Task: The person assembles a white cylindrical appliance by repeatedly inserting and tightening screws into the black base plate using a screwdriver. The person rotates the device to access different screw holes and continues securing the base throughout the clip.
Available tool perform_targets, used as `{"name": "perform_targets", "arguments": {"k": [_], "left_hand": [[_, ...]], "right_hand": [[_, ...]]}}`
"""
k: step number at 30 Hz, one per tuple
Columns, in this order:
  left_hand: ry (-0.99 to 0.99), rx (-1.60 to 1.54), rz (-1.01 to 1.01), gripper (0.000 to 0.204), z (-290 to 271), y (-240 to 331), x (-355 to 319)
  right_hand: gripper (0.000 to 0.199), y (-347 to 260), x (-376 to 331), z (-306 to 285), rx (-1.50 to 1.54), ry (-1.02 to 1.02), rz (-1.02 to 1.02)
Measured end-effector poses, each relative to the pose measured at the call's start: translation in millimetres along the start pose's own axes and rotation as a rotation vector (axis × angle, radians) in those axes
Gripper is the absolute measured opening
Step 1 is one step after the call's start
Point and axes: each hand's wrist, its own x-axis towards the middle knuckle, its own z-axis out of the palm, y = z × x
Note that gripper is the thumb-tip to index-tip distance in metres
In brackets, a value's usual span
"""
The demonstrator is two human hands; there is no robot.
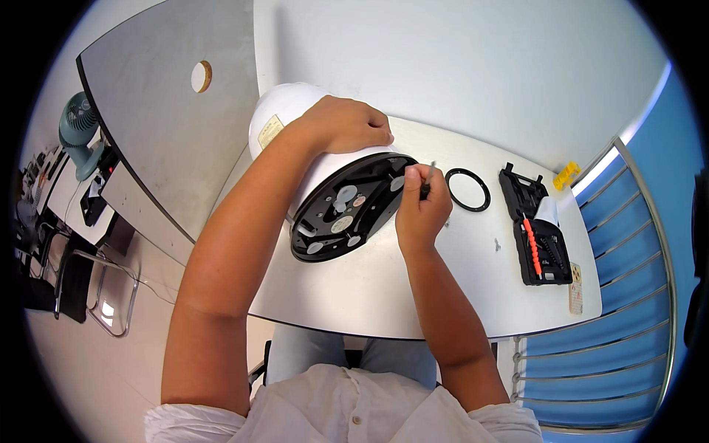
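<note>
A white rounded appliance (275, 103) lies tipped on its side on the white table, its round black base (347, 207) turned toward me. Its kind does not show. My left hand (347, 124) grips the upper side of the housing, fingers curled over it near the base's rim. Beside the right edge of the base, my right hand (425, 210) is closed in a pinch round a small black tool (425, 192) with a grey end, perhaps a screwdriver; the fingers hide most of it. A black ring with a pale centre (467, 190) lies just right of that hand.
An open black tool case (526, 255) with an orange flexible shaft (532, 247) lies at the right. Near it are a remote control (575, 289), a yellow item (566, 176) and small metal bits (497, 244). Metal rails (628, 258) border the right side; a grey partition (162, 118) stands left.
</note>
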Motion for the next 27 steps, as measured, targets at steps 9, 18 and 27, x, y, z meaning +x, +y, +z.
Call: {"name": "perform_targets", "arguments": {"k": [9, 18, 27], "left_hand": [[0.09, 0.016, -0.105, 0.038, 1, 8, -10], [0.143, 0.032, -0.165, 0.039, 4, 16, -16], [0.122, 0.014, -0.178, 0.041, 5, 13, -12]], "right_hand": [[0.015, -29, 3, 7, 0.366, -0.031, 0.501], [0.012, -28, 1, 18, 0.206, 0.054, 0.212], [0.011, -29, 4, 20, 0.128, 0.041, 0.236]]}}
